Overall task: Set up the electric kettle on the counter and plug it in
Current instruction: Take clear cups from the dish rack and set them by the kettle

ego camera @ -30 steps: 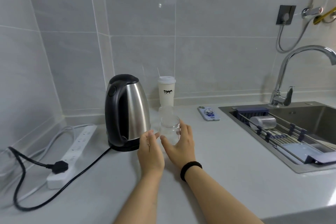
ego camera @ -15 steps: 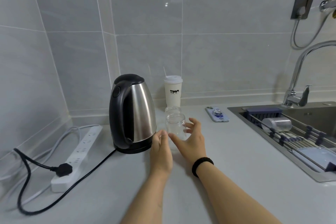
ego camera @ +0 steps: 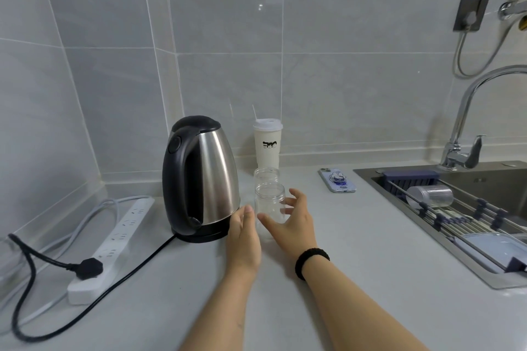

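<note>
While flanking the jar [ego camera: 270,202] | left hand [ego camera: 243,239] flat, released | right hand [ego camera: 293,225] spread, released

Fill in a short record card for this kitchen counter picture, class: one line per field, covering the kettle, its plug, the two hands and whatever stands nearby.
kettle: steel kettle upright on its black base, on the counter
plug: black plug seated in the white power strip
left hand: left hand open, beside the kettle base
right hand: right hand open, fingers spread around a clear jar; contact unclear
behind: second clear jar, paper cup
right side: phone, sink, tap
</note>
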Demonstrator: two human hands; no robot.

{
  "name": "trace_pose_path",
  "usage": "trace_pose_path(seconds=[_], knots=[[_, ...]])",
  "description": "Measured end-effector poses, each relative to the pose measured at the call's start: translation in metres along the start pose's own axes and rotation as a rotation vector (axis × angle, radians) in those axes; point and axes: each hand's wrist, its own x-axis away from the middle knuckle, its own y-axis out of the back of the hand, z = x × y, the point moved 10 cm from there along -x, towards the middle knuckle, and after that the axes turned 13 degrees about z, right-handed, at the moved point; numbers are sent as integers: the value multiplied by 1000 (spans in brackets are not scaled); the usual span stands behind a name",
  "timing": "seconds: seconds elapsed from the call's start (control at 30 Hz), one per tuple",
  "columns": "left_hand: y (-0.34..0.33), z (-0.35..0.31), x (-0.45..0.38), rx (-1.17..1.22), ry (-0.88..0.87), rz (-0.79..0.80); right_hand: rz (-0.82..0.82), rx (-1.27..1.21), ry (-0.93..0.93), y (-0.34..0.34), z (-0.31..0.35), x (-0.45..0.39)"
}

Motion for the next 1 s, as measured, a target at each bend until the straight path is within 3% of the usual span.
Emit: trace_pose_path(seconds=[0.37,0.57,0.77,1.0], knots=[[11,-5,4,-88,-28,-104,-1,4,22,3,3,4],[22,-27,18,-212,-185,-244,-156,-54,134,22,14,19],[-18,-25,21,-306,-264,-54,-286,-58,117,55,6,29],[-58,-23,24,-293,-266,60,-332,-25,100,85,-4,32]])
